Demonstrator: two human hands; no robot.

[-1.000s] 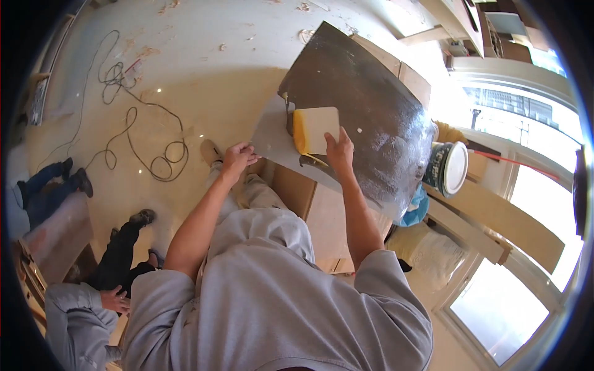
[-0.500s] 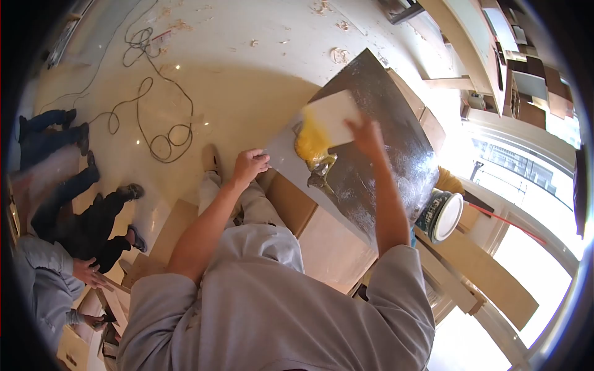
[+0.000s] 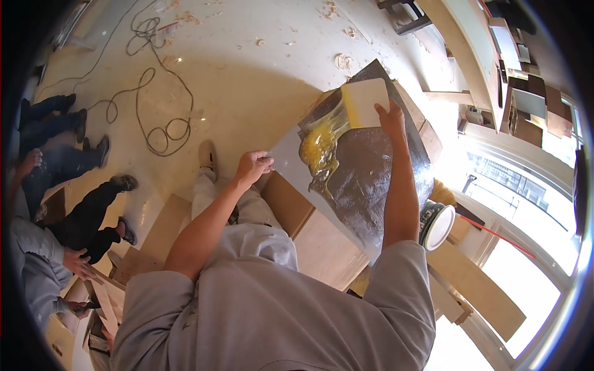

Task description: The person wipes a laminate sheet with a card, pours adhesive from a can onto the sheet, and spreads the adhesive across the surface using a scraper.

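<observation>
A dark sheet [image 3: 365, 161] with a paler grey near edge lies on wooden boxes in front of me. A glossy puddle of yellow glue [image 3: 318, 148] spreads over its left part, with a thin streak trailing up from it. My right hand [image 3: 391, 119] grips a flat white spreader [image 3: 369, 99] by its right edge; yellow glue coats the spreader's left edge, which rests on the sheet near its far corner. At the sheet's left corner, my left hand [image 3: 254, 167] is closed with thumb and fingers pinching the edge.
A tub with a white lid [image 3: 440, 227] stands at the sheet's right. Wooden boards [image 3: 479, 287] lean beyond it. A looped cable [image 3: 167, 133] and wood shavings lie on the floor [image 3: 235, 80]. Other people [image 3: 80, 216] are at the left. A wooden box [image 3: 328, 247] is close before me.
My right hand has swept the spreader up and to the right, toward the far corner, drawing a thin film of glue out of the puddle. My left hand stays at the sheet's corner.
</observation>
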